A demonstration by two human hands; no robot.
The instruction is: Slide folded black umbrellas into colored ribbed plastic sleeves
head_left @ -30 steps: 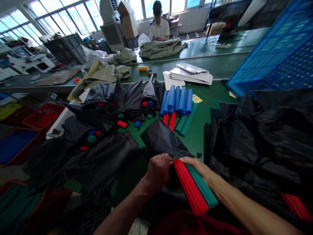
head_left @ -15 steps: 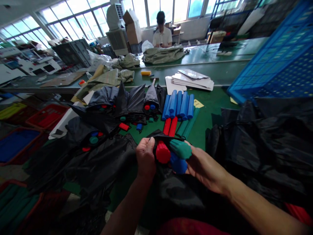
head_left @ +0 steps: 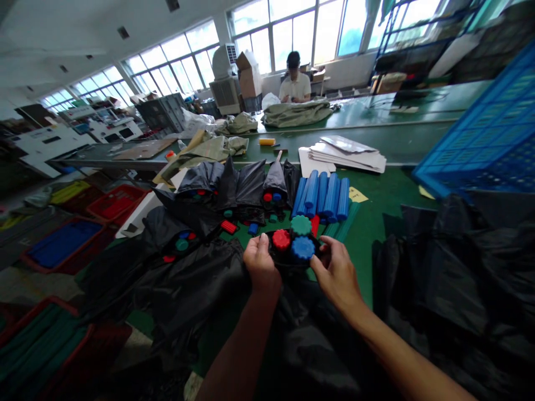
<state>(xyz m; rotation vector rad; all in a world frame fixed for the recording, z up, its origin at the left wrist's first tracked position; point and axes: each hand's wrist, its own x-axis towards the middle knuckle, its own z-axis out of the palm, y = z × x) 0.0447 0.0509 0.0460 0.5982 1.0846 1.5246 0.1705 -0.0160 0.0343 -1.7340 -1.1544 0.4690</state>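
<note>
A black bag (head_left: 287,258) is held with its mouth facing up toward me. Inside the mouth stand a red ribbed tube (head_left: 281,239), a green ribbed tube (head_left: 301,225) and a blue ribbed tube (head_left: 303,248), grouped with their scalloped ends showing. My left hand (head_left: 262,262) pinches the bag's left rim, thumb on top. On the other side my right hand (head_left: 337,273) holds the right rim with its fingers curled, its thumb close against the blue tube. The lower part of the bag is lost in shadow.
Blue ribbed tubes (head_left: 321,195) lie beyond my hands on the green table (head_left: 387,195). Filled black bags (head_left: 200,267) lie to the left, more black bags (head_left: 455,267) to the right. A blue crate (head_left: 480,128) leans at right. Across the table sits a person (head_left: 295,86).
The green and blue tubes have gone from slanting in my right hand to standing beside the red one in the bag's mouth. My right hand has shifted to the bag's right rim.
</note>
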